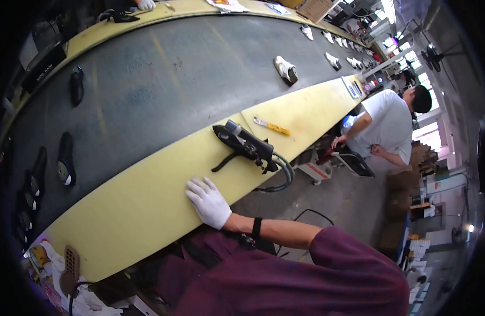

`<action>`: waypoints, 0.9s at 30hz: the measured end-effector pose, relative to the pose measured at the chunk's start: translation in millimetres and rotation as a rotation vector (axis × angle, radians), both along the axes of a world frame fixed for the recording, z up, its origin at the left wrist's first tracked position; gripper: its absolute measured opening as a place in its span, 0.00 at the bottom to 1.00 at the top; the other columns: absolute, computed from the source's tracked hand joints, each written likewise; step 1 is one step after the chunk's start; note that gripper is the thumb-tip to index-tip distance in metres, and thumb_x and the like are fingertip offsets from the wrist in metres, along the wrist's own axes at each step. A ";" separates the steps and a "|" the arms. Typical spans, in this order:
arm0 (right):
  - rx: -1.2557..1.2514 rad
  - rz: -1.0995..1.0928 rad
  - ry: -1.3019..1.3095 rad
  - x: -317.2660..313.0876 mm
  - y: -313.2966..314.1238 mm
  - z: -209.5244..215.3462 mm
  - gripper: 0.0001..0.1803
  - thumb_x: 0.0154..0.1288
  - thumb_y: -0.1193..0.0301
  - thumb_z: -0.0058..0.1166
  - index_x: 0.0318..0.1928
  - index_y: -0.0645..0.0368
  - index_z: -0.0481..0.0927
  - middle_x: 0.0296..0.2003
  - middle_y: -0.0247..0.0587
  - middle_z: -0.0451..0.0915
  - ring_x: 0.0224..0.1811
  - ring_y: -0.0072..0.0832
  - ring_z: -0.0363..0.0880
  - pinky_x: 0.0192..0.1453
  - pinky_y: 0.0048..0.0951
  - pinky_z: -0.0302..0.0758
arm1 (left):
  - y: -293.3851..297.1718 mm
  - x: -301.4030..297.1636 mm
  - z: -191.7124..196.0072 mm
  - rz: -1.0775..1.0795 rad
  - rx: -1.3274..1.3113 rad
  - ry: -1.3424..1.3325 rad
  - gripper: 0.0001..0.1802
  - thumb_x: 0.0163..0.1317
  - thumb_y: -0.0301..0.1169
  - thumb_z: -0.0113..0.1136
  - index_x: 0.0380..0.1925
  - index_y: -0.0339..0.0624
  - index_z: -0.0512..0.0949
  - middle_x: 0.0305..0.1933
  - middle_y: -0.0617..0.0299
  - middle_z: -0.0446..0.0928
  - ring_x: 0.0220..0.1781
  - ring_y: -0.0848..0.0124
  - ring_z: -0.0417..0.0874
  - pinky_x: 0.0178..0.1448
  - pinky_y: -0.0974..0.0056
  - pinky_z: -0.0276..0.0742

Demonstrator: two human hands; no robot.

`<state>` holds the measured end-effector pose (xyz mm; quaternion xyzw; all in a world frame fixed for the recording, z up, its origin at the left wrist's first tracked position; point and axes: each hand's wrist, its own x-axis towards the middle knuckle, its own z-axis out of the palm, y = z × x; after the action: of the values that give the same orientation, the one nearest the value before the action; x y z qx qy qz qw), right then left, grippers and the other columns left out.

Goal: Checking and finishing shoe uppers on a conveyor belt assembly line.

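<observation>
My right hand (pixel 208 203), in a white glove with a black band on the wrist, lies flat and open on the yellow side ledge (pixel 147 195) of a long conveyor. It holds nothing. A black hand tool (pixel 245 145) with a hose lies on the ledge just beyond the fingers, not touched. A yellow utility knife (pixel 272 126) lies further along. My left hand is out of view.
The dark belt (pixel 163 79) carries a white shoe (pixel 284 68), more white shoes far off, and black soles (pixel 66 158) at the left. A person in a white shirt (pixel 390 124) works at the right. Another person's gloved hand (pixel 146 4) is at the far side. A brown insole (pixel 71 263) lies bottom left.
</observation>
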<state>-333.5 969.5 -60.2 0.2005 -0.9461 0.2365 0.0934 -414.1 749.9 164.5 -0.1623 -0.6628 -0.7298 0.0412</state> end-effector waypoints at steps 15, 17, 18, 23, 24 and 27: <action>0.043 -0.028 0.017 15.2 7.9 -4.7 0.21 0.68 0.74 0.62 0.61 0.60 0.78 0.68 0.53 0.77 0.75 0.53 0.72 0.81 0.60 0.63 | 38.1 -7.8 1.0 -0.108 -0.572 0.017 0.27 0.85 0.44 0.44 0.70 0.36 0.75 0.68 0.47 0.81 0.66 0.59 0.84 0.70 0.51 0.80; 0.048 -0.068 -0.047 26.5 4.9 -3.6 0.21 0.68 0.74 0.61 0.61 0.60 0.77 0.68 0.52 0.77 0.75 0.52 0.72 0.81 0.60 0.63 | 52.7 -9.4 -5.2 -0.180 -0.646 0.004 0.27 0.85 0.44 0.44 0.70 0.36 0.75 0.68 0.47 0.81 0.66 0.59 0.84 0.70 0.51 0.80; 0.036 -0.053 -0.027 18.0 9.1 -5.4 0.21 0.68 0.74 0.62 0.61 0.60 0.78 0.68 0.52 0.77 0.75 0.52 0.72 0.82 0.60 0.63 | 61.0 -9.6 -9.6 -0.220 -0.684 -0.003 0.27 0.85 0.44 0.44 0.70 0.35 0.75 0.67 0.47 0.81 0.66 0.60 0.84 0.70 0.51 0.81; -0.043 0.018 -0.034 3.8 -3.8 -4.6 0.20 0.67 0.74 0.58 0.59 0.61 0.78 0.67 0.55 0.77 0.74 0.53 0.72 0.81 0.60 0.64 | 70.8 -14.6 -21.9 -0.307 -0.922 -0.058 0.26 0.85 0.43 0.45 0.69 0.35 0.76 0.66 0.48 0.82 0.65 0.61 0.84 0.69 0.51 0.81; -0.055 0.022 -0.035 3.2 -8.1 -5.2 0.20 0.65 0.75 0.59 0.58 0.60 0.79 0.65 0.54 0.78 0.72 0.54 0.74 0.80 0.59 0.65 | 55.7 -15.9 -23.4 -0.289 -0.997 -0.088 0.26 0.85 0.43 0.45 0.69 0.35 0.76 0.66 0.48 0.82 0.65 0.61 0.84 0.68 0.51 0.81; -0.087 0.030 -0.012 -6.1 -7.2 -3.4 0.19 0.61 0.77 0.59 0.54 0.58 0.80 0.60 0.55 0.79 0.67 0.56 0.76 0.75 0.58 0.69 | -31.0 -11.0 -18.2 -0.132 -1.273 -0.234 0.26 0.85 0.43 0.45 0.69 0.35 0.76 0.65 0.49 0.83 0.64 0.62 0.85 0.68 0.51 0.81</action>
<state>-339.6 962.3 -63.5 0.2089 -0.9323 0.2802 0.0926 -425.1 718.8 146.3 -0.1148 -0.9544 -0.2083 -0.1804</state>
